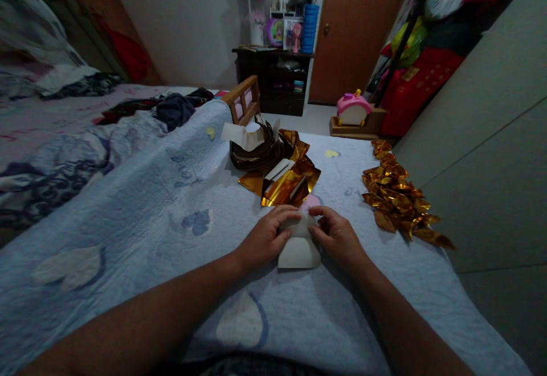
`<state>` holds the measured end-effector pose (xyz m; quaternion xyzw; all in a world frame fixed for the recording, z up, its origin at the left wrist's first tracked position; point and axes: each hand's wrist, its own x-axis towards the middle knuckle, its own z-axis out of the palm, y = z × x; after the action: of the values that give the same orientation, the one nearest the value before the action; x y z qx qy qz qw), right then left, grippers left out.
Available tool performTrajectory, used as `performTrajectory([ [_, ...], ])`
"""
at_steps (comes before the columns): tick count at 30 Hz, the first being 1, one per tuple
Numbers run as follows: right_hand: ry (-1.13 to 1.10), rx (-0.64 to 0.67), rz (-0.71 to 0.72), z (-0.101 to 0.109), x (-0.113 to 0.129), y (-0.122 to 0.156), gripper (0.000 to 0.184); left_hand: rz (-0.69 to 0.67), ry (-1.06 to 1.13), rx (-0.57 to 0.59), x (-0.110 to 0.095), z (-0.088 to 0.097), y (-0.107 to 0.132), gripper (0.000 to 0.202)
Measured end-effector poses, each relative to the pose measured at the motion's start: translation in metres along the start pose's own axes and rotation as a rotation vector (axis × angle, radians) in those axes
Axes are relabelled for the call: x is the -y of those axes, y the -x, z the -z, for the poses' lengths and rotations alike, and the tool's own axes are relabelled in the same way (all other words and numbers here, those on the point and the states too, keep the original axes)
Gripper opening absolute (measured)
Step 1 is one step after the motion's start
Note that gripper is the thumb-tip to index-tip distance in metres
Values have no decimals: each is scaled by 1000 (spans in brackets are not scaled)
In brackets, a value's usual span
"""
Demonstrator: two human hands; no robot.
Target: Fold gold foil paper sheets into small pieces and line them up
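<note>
A pale sheet of paper (299,252) with a crease across its middle lies on the blue bedspread in front of me. My left hand (273,231) pinches its upper left edge between thumb and fingers. At the upper right edge, my right hand (335,233) grips the same sheet with thumb and forefinger. Just beyond my hands are shiny gold foil sheets (290,185), some showing white undersides. They lie against a dark, coiled stack of paper (260,151). To the right sits a long heap of folded gold foil pieces (395,193).
The blue bedspread (171,279) with heart patterns spreads under everything. Crumpled bedding (85,148) lies to the left. Past the bed's far edge stand a wooden chair back (243,102), a dark cabinet (273,80) and a pink toy (354,108). A pale cabinet wall (491,165) borders the right.
</note>
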<state>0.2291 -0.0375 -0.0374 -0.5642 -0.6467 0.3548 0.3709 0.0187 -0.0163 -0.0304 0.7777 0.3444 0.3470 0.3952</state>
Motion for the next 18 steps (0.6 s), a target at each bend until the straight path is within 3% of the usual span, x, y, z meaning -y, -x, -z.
performTrajectory([
  [6,28,-8,2,0,5,-1,30,-54,-80,10,2,-1,0,39],
  [11,-4,6,45,1,5,-1,28,-10,-103,24,2,-1,-1,32],
  [18,5,-2,65,6,8,1,29,79,32,40,3,-3,-5,32],
])
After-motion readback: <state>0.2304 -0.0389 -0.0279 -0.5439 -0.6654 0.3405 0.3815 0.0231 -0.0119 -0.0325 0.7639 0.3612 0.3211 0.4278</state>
